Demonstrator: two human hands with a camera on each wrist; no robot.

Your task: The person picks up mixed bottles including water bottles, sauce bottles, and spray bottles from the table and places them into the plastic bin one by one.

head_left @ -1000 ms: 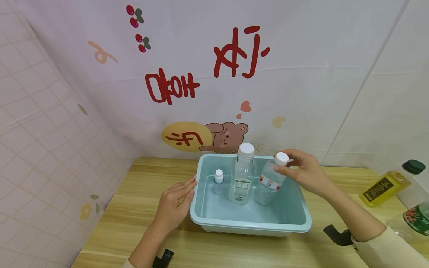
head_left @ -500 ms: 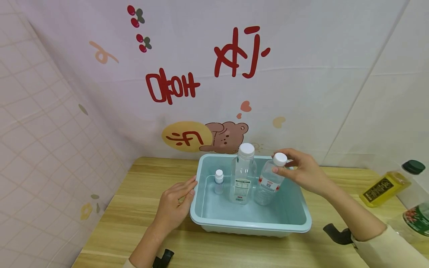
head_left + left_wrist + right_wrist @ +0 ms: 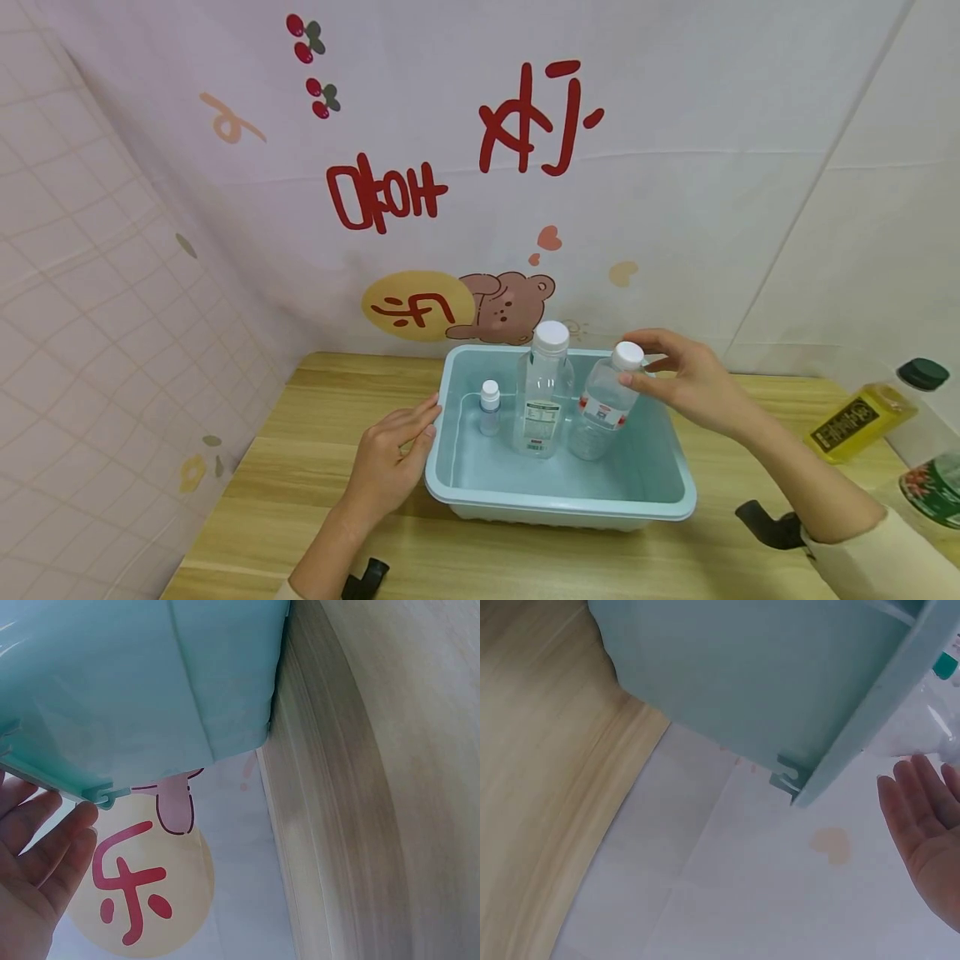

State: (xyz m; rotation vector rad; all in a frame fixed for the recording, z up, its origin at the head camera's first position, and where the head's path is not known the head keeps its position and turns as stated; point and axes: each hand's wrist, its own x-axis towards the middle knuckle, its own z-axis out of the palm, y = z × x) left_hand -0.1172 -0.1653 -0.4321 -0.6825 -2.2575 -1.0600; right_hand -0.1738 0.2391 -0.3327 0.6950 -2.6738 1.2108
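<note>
A light blue plastic basin [image 3: 562, 504] stands on the wooden table, with three clear bottles upright in it. My left hand [image 3: 392, 454] touches the basin's left rim, fingers fairly straight; in the left wrist view the fingertips [image 3: 86, 816] meet the rim's underside. At the basin's right side is a water bottle [image 3: 603, 412] with a white cap and red-and-white label. Around its neck, my right hand [image 3: 686, 379] has its thumb and fingers spread, loosely beside the bottle. A taller square bottle [image 3: 542, 417] stands in the middle, and a small white-capped bottle [image 3: 490, 408] at left.
To the right on the table [image 3: 330, 433] are a bottle of yellow liquid [image 3: 862, 421] with a dark green cap and a clear bottle with a green label [image 3: 933, 492], cut off by the frame edge. A printed cloth [image 3: 660, 208] hangs behind the table.
The water bottle shifts slightly and settles upright in the basin. My right hand loosens from its neck and moves a little to the right. The left hand stays in place.
</note>
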